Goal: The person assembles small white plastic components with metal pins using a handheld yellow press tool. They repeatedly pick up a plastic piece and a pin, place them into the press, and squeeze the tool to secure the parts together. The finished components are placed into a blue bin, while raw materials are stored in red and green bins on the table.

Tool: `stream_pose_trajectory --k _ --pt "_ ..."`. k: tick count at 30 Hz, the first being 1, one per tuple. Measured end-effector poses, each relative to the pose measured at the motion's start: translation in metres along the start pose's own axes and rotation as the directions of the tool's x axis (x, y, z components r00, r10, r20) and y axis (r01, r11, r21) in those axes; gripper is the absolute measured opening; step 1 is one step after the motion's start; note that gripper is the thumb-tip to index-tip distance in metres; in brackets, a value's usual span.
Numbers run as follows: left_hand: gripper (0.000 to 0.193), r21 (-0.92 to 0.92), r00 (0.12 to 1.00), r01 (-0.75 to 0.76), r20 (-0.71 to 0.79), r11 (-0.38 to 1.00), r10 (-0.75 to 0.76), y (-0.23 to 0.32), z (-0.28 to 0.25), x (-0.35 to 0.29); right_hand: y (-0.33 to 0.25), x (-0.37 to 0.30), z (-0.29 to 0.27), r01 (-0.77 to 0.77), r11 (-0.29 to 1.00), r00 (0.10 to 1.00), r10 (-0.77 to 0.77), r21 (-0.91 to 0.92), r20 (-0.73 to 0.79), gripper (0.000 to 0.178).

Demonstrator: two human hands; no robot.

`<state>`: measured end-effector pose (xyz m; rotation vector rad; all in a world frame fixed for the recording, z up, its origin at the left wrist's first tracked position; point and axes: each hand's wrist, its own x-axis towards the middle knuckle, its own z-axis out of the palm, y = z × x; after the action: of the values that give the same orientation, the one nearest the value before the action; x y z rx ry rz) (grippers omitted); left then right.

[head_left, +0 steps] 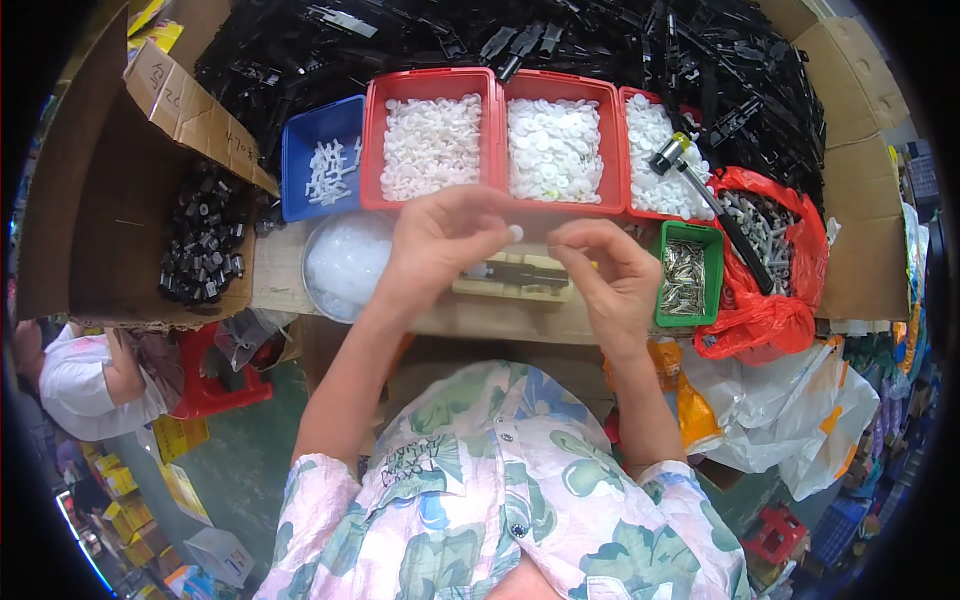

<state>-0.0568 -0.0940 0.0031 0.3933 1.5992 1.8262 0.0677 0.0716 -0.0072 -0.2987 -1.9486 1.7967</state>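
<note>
My left hand (pixel 440 242) pinches a small white plastic disc (pixel 516 233) between thumb and fingertips, above a cream-coloured block (pixel 470 287). A long black plastic part (pixel 525 273) lies in the block. On the block's right side, my right hand (pixel 612 275) has its thumb and forefinger closed together. Whether anything tiny sits between them I cannot make out. Beside my left wrist stands a round bowl (pixel 345 265) with a whitish, translucent mass in it. Both hands are slightly blurred.
Red bins (pixel 495 130) of white plastic discs and a blue bin (pixel 290 175) of white pieces line the back. At right are a green tray (pixel 664 318) of metal pins, a hammer (pixel 735 235) and a red bag (pixel 760 330). Black parts (pixel 560 40) are heaped behind.
</note>
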Motion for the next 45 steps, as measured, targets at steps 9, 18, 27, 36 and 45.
stream_pose_trajectory --k 9,18,27,36,45 --pt "0.035 -0.065 0.999 -0.023 0.036 0.998 0.025 -0.01 0.021 -0.008 0.003 -0.003 0.005 0.048 0.998 0.999 -0.048 0.049 -0.011 0.009" --pt "0.035 -0.041 0.998 -0.058 0.022 0.997 0.059 -0.011 0.024 -0.014 0.006 -0.005 0.007 0.137 0.99 0.99 -0.138 -0.037 -0.039 0.011" --pt "0.034 0.106 0.989 -0.135 -0.047 0.985 0.14 -0.013 0.022 -0.019 0.002 -0.004 0.016 0.346 0.877 0.936 -0.349 -0.334 0.053 0.017" --pt "0.028 0.08 0.997 -0.079 0.001 0.994 0.08 -0.017 0.022 -0.019 0.009 -0.003 0.002 -0.252 0.89 0.967 0.215 0.38 0.138 0.01" --pt "0.026 -0.401 0.997 0.07 0.017 0.913 -0.069 -0.038 0.026 -0.026 -0.003 -0.014 0.017 -0.113 0.981 0.992 0.12 0.155 -0.034 0.009"
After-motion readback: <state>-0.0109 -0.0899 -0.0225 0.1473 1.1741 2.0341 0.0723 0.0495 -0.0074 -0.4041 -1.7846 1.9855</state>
